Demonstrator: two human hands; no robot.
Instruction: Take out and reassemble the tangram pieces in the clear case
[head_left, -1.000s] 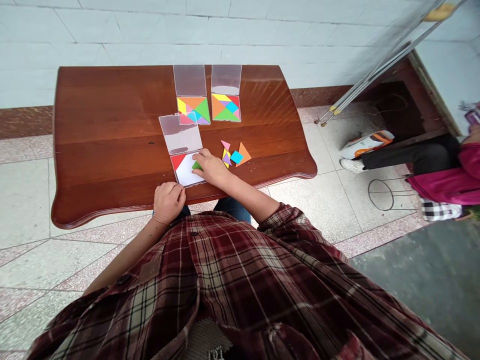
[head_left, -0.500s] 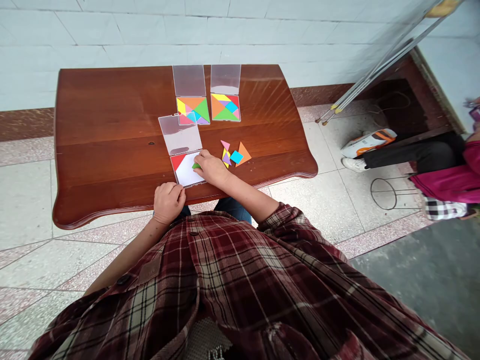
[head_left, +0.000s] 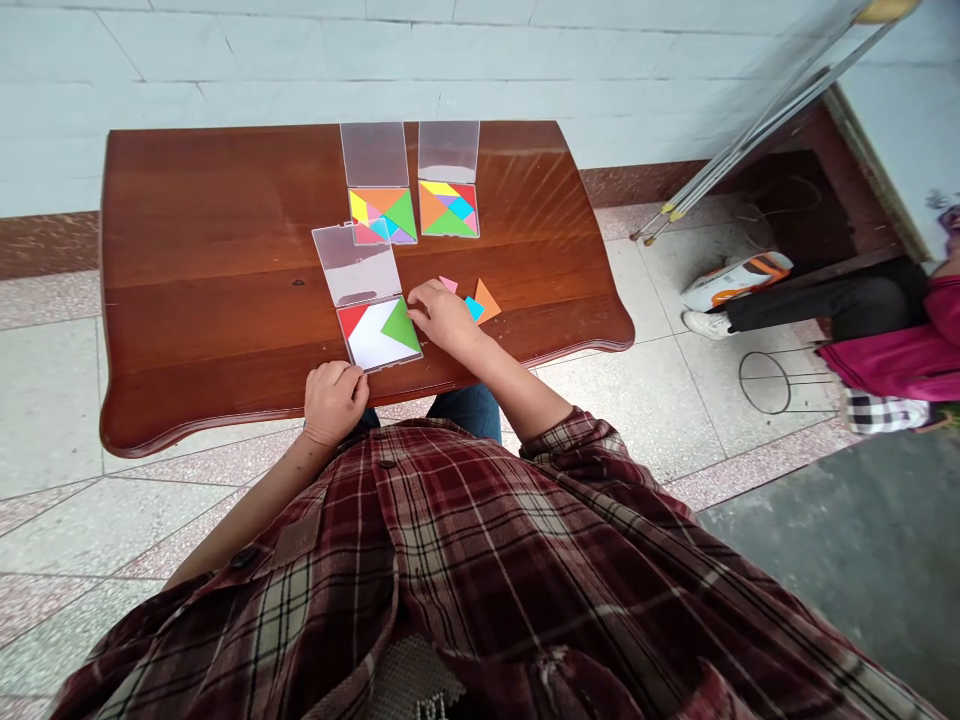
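Note:
On the table lies an open tangram case (head_left: 367, 348) with a white base and a raised clear lid. A red triangle (head_left: 352, 318) fills its far left corner, and a large green triangle (head_left: 403, 330) lies along its right side. My left hand (head_left: 334, 402) is closed at the case's near left corner, by the table edge. Beside the green triangle, my right hand (head_left: 442, 318) hovers with fingers apart and nothing visible in them. It partly covers the loose pieces: a pink triangle (head_left: 448, 284), a blue square (head_left: 474, 308) and an orange triangle (head_left: 487, 299). The yellow and purple pieces are hidden.
Two filled tangram cases, one on the left (head_left: 382, 213) and one on the right (head_left: 448, 209), stand open farther back on the brown wooden table (head_left: 210, 270). Crutches (head_left: 735, 150) lean at the right. A seated person's leg (head_left: 817, 300) and a wire frame (head_left: 765, 383) are nearby.
The green triangle my right hand was holding now lies flat in the case, released. That hand has moved right toward the loose pieces. My left hand stays at the case corner.

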